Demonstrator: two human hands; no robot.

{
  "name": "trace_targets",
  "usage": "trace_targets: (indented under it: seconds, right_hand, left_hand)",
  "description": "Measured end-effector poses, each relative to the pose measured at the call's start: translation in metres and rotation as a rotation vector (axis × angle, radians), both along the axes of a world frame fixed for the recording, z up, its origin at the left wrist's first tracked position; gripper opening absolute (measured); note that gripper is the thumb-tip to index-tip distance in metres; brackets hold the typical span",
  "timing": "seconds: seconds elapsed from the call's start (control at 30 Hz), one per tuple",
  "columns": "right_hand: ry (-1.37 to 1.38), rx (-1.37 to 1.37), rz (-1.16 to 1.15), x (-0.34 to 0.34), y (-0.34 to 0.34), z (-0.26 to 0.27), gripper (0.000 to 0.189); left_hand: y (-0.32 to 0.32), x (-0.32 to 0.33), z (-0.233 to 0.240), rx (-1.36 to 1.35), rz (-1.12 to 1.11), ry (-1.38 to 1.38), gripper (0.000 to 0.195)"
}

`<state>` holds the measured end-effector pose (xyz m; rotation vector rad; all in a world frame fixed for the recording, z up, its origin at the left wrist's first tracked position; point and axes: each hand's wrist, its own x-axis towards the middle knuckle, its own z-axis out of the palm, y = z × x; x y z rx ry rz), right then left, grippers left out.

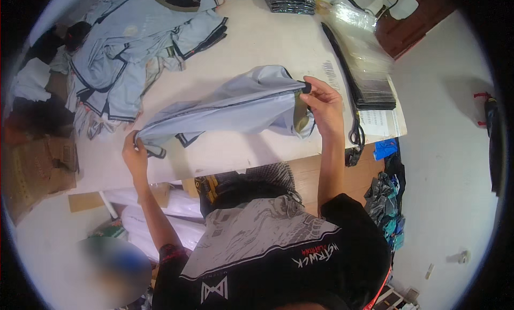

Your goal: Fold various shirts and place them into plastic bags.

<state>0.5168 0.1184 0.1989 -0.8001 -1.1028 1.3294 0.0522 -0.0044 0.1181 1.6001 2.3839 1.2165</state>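
A light blue-grey garment (241, 105) with dark trim is stretched between my two hands, a seam running along its length. At its narrow left end, my left hand (135, 151) pinches the fabric near a dark-banded edge. My right hand (326, 103) grips the dark-trimmed corner at the other end between thumb and fingers. An olive inner part of the garment shows just beside my right fingers. Some of the garment hangs down to the white tabletop (265, 36), where a dark-banded edge shows under it.
A heap of similar light blue garments (116, 52) covers the table's far left. On the right lie clear plastic bags (361, 48), scissors (355, 133) and a printed sheet (373, 123). Folded dark packets (289, 1) sit at the back. A cardboard box (42, 169) stands at left.
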Motion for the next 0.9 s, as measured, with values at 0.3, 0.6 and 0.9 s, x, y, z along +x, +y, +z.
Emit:
trace_targets:
  seconds: [0.3, 0.6, 0.9]
  right_hand:
    - [0.056, 0.028, -0.038, 0.013, -0.001, -0.004, 0.037]
    - [-0.287, 0.118, -0.136, 0.028, 0.017, -0.017, 0.027]
    - [-0.868, 0.527, -0.384, 0.033, 0.16, -0.006, 0.019]
  left_hand:
    - [-0.006, -0.018, -0.032, 0.007, 0.111, 0.141, 0.019]
    - [-0.006, -0.061, -0.006, 0.068, 0.004, -0.015, 0.017]
    - [0.102, -0.143, 0.034, 0.098, -0.237, 0.017, 0.015]
